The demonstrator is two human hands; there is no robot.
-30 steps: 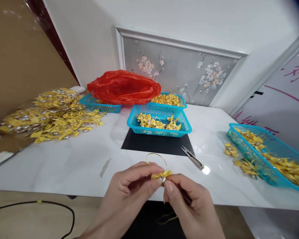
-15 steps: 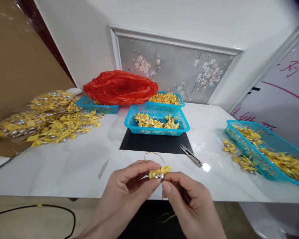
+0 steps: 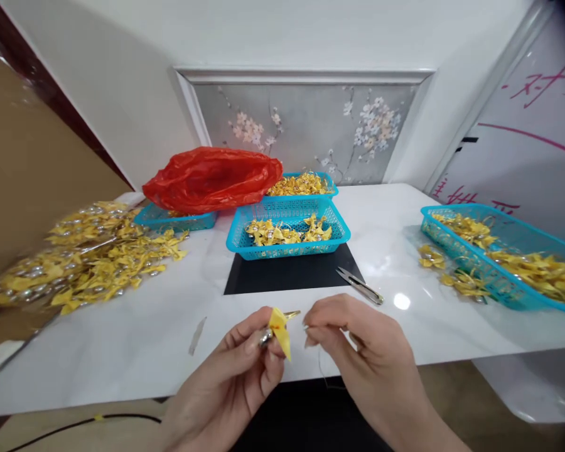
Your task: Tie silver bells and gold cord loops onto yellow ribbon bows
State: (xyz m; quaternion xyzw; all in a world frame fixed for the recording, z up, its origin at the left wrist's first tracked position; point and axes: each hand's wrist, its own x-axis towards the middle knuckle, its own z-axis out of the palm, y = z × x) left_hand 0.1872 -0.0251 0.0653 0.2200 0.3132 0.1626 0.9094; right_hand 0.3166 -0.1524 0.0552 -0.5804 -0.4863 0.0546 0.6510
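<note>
My left hand (image 3: 238, 370) is closed on a yellow ribbon flower (image 3: 282, 333), pinched between thumb and fingers over the table's front edge. A silver bead (image 3: 265, 338) shows on the flower's left side, and a gold-coloured strip (image 3: 292, 314) sticks out to the right. My right hand (image 3: 365, 345) is a little to the right, apart from the flower, thumb and forefinger pinched together. Below it hangs a thin pale thread (image 3: 321, 370), which seems to run from the pinch; the fingertips partly hide where it starts. Thread snips (image 3: 360, 286) lie on the table beyond my right hand.
A blue basket (image 3: 289, 253) of yellow flowers stands ahead on a black mat (image 3: 263, 276). Behind are another basket (image 3: 334, 188) and a red plastic bag (image 3: 211, 179). Bagged flowers (image 3: 117, 270) pile up at left; a long blue basket (image 3: 503, 285) stands at right.
My hands have moved apart; the right has let go of the flower. The flower has turned on its side in my left hand. The view has shifted slightly.
</note>
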